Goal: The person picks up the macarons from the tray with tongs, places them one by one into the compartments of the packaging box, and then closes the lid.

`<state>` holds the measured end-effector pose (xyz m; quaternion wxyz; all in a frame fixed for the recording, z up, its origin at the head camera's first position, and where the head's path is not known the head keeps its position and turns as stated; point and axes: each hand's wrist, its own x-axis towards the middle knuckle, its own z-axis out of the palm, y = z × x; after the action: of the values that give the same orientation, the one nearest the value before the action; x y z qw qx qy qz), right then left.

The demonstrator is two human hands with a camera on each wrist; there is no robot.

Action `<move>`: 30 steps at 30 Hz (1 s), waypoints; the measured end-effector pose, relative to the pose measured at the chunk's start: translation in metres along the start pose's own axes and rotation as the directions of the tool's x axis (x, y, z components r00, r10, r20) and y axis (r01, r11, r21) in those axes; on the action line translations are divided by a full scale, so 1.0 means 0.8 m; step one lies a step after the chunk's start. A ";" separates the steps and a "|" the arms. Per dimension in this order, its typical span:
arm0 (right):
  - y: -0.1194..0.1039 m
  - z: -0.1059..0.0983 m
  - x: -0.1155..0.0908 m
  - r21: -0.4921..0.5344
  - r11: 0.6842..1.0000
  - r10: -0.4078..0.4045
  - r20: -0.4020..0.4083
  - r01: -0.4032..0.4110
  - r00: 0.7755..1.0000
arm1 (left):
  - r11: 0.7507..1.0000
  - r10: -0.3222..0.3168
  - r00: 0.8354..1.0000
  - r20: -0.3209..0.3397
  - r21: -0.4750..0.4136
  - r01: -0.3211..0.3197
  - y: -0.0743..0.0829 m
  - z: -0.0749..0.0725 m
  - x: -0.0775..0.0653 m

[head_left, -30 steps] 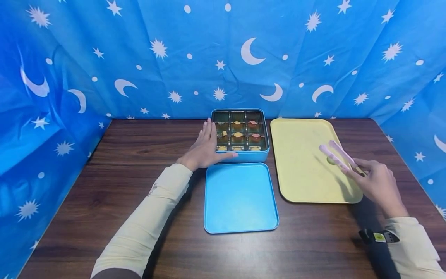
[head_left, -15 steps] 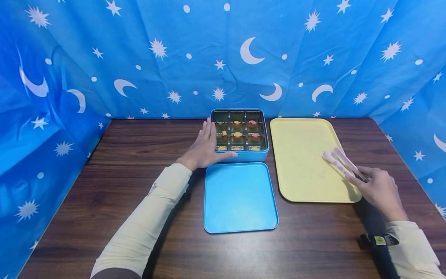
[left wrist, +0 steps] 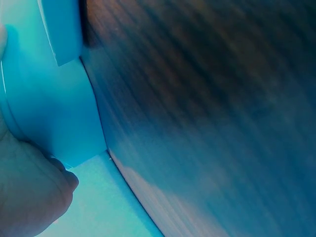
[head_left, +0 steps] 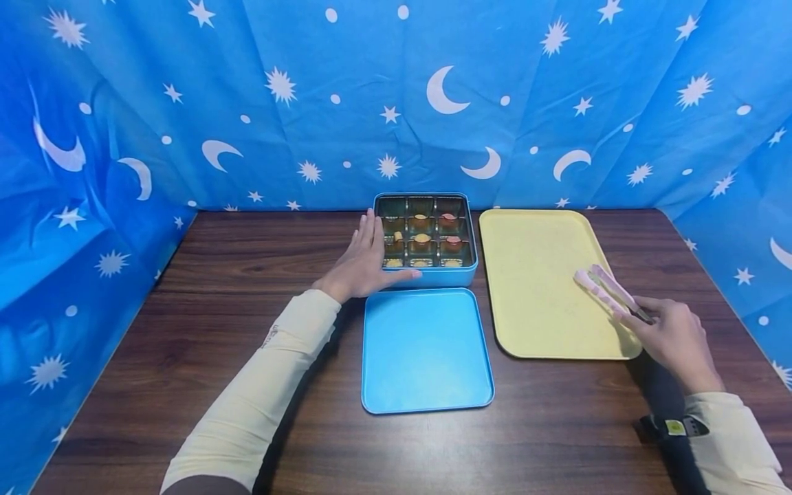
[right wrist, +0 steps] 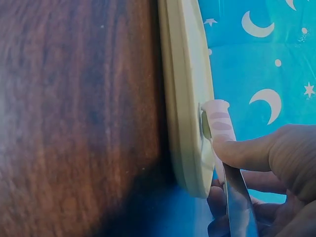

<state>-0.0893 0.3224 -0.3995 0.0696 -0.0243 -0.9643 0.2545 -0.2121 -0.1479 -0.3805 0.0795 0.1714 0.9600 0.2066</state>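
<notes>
At right of the frame, the right hand (head_left: 676, 338) pinches pink-tipped tongs (head_left: 600, 291), whose tips straddle a small green piece (head_left: 593, 277) over the yellow tray (head_left: 532, 295). The step in hand looks like gripping that piece; the next move calls for even pressure. At centre, the left hand (head_left: 360, 267), fingers extended, rests against the compartmented blue tin (head_left: 447, 277), above a blue lid (head_left: 427, 354).

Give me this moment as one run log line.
left hand: touching blue tin; right hand: holding pink tongs; green piece: between tongs' tips, over yellow tray; blue lid: off tin
</notes>
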 end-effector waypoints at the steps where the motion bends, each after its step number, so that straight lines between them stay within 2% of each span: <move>1: 0.000 -0.001 0.000 0.004 1.000 -0.003 0.000 0.003 1.000 | 1.000 0.001 1.000 0.000 0.000 -0.001 0.000 0.000 0.000; 13: -0.030 -0.004 0.007 0.035 0.998 -0.047 -0.015 0.047 0.999 | 1.000 0.013 1.000 -0.001 0.004 -0.013 -0.003 0.002 0.001; 22: -0.069 -0.001 0.019 0.062 0.995 -0.081 0.011 0.080 0.997 | 1.000 0.008 1.000 0.002 0.001 -0.008 -0.003 0.002 0.001; 30: -0.106 0.004 0.034 0.108 0.982 -0.157 0.016 0.155 0.987 | 1.000 -0.001 1.000 0.004 -0.008 0.001 -0.003 0.002 0.001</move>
<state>-0.1179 0.2490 -0.3573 0.0789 0.0581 -0.9490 0.2995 -0.2132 -0.1490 -0.3828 0.0820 0.1708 0.9592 0.2099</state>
